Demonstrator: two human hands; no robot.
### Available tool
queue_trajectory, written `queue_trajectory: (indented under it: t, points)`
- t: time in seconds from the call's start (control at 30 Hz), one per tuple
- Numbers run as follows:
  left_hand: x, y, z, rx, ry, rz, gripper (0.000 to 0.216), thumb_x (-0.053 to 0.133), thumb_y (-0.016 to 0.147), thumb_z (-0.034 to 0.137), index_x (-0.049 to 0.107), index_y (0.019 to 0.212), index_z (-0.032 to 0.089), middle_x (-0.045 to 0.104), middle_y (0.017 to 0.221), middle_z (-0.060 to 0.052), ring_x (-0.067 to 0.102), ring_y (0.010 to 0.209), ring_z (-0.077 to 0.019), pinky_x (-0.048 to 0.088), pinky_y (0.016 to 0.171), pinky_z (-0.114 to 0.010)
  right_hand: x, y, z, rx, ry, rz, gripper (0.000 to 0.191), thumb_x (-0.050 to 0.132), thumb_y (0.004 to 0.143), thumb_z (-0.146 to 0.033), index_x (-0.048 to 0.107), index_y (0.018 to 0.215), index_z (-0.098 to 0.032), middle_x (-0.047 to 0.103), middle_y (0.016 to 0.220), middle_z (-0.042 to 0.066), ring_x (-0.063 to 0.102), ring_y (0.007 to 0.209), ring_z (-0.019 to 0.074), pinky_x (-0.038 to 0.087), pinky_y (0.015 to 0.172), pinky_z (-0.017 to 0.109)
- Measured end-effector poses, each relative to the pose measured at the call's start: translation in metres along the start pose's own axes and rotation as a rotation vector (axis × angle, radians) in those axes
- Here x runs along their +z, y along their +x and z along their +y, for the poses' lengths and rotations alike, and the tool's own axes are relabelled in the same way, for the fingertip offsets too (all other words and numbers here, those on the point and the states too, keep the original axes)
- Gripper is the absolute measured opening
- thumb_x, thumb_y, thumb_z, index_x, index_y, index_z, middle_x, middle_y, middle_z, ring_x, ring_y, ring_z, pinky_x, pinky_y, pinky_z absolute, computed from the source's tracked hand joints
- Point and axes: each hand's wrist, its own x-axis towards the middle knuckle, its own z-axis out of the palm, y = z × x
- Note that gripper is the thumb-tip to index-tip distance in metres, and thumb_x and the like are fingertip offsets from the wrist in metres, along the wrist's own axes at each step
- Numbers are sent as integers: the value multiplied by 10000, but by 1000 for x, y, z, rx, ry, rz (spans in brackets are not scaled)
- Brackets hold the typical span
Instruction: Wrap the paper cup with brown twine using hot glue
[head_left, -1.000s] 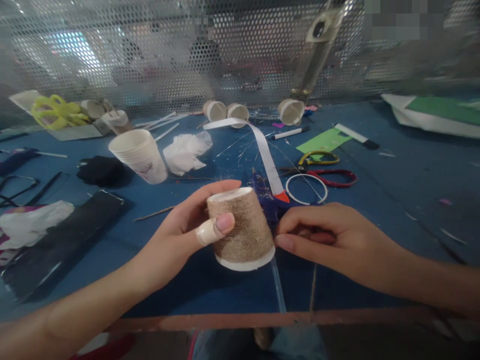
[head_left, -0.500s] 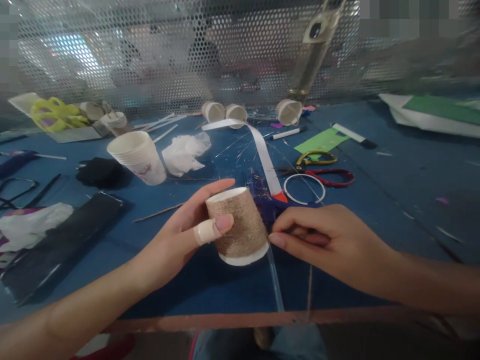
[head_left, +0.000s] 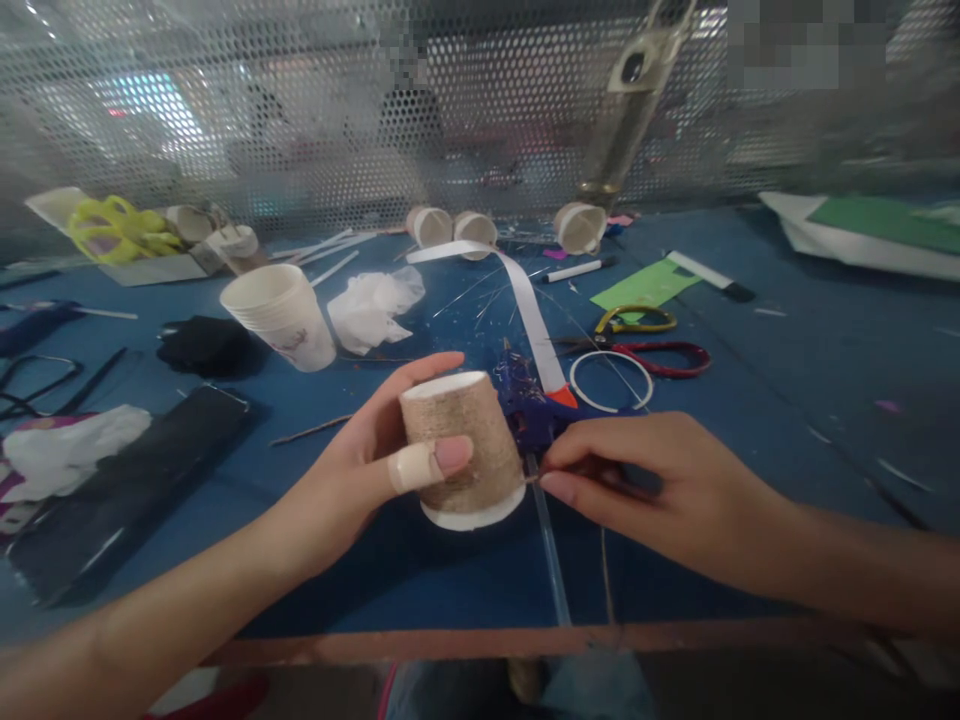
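Observation:
My left hand (head_left: pixel 375 440), a bandage round its thumb, grips a paper cup (head_left: pixel 469 430) wrapped in brown twine. A white band of the cup shows bare at its lower rim. Between thumb and forefinger, my right hand (head_left: pixel 622 470) pinches the twine (head_left: pixel 532 479) just beside the cup's lower right side. A loose length of the twine hangs below that hand past the table edge. Behind the cup lies a blue glue gun (head_left: pixel 529 405), with a clear glue stick (head_left: pixel 551 560) reaching toward the table's front edge.
Red-and-yellow-handled scissors (head_left: pixel 660 350) and a white ring (head_left: pixel 611 380) lie right of the glue gun. Stacked paper cups (head_left: pixel 281 315) and crumpled tissue (head_left: pixel 375 305) stand left. Several wrapped cups (head_left: pixel 474 232) lie at the back before a perforated metal screen (head_left: pixel 337 120).
The cup in my left hand has shifted slightly left, away from my right hand. A short stretch of twine now shows between the cup and my right fingertips.

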Motion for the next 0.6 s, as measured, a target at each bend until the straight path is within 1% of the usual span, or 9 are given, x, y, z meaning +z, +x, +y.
queue_trajectory:
  t: [0.07, 0.13, 0.23, 0.33, 0.4, 0.43, 0.47, 0.53, 0.6]
  points:
    - [0, 0, 2, 31, -44, 30, 536, 883, 847, 408, 723, 1348, 308, 787, 1369, -77, 696, 1337, -389, 577, 1089, -473, -2, 1, 0, 23, 18, -23, 253, 634, 1044, -334, 761, 864, -208, 698, 657, -25, 564, 530, 86, 418, 506, 192]
    - [0, 0, 5, 55, -68, 33, 517, 874, 838, 422, 739, 1317, 280, 782, 1366, -100, 701, 1317, -411, 577, 1095, -511, -3, 2, -1, 50, 30, -54, 273, 618, 1051, -353, 771, 871, -216, 710, 661, -14, 585, 545, 102, 439, 523, 207]
    - [1, -2, 8, 68, -77, 57, 588, 865, 828, 438, 726, 1377, 279, 780, 1345, -103, 712, 1284, -417, 581, 1088, -533, -5, 1, -4, 52, 62, -96, 273, 618, 1054, -356, 759, 857, -230, 689, 605, -31, 600, 521, 110, 449, 511, 219]
    - [2, -4, 10, 53, -77, 86, 635, 871, 808, 443, 724, 1407, 293, 786, 1320, -88, 704, 1290, -406, 568, 1104, -521, -10, -3, -11, -46, 60, -13, 238, 620, 1058, -319, 749, 870, -248, 738, 653, -22, 635, 535, 118, 495, 530, 232]
    - [2, -5, 10, 44, -62, 73, 667, 883, 790, 450, 721, 1416, 291, 783, 1340, -96, 681, 1331, -419, 553, 1124, -529, -17, -9, -15, -130, 65, 35, 161, 649, 1046, -259, 750, 923, -282, 738, 663, -44, 627, 526, 112, 522, 552, 236]
    - [2, -5, 10, 42, -56, 58, 679, 890, 782, 449, 719, 1420, 291, 781, 1358, -101, 672, 1349, -426, 547, 1131, -535, -20, -12, -17, -166, 79, 37, 137, 670, 1041, -234, 751, 955, -305, 708, 635, -66, 607, 505, 106, 524, 551, 233]
    - [1, -4, 9, 42, -53, 38, 689, 900, 773, 444, 719, 1421, 294, 782, 1371, -103, 668, 1359, -430, 546, 1134, -539, -23, -14, -18, -187, 97, -1, 124, 691, 1040, -228, 760, 1004, -324, 701, 639, -70, 628, 528, 113, 540, 570, 238]
    - [-2, -2, 7, 42, -60, 3, 683, 916, 760, 423, 731, 1408, 308, 789, 1378, -95, 672, 1359, -425, 551, 1131, -534, -26, -16, -18, -227, 124, -58, 115, 707, 1050, -247, 781, 1074, -332, 742, 714, -46, 704, 626, 130, 578, 618, 245]
    - [-5, 0, 5, 45, -73, -3, 668, 912, 766, 415, 741, 1402, 305, 789, 1393, -96, 678, 1355, -425, 563, 1123, -529, -25, -13, -13, -273, 83, -37, 131, 674, 1071, -255, 796, 1093, -295, 794, 812, -12, 761, 730, 141, 601, 663, 241]
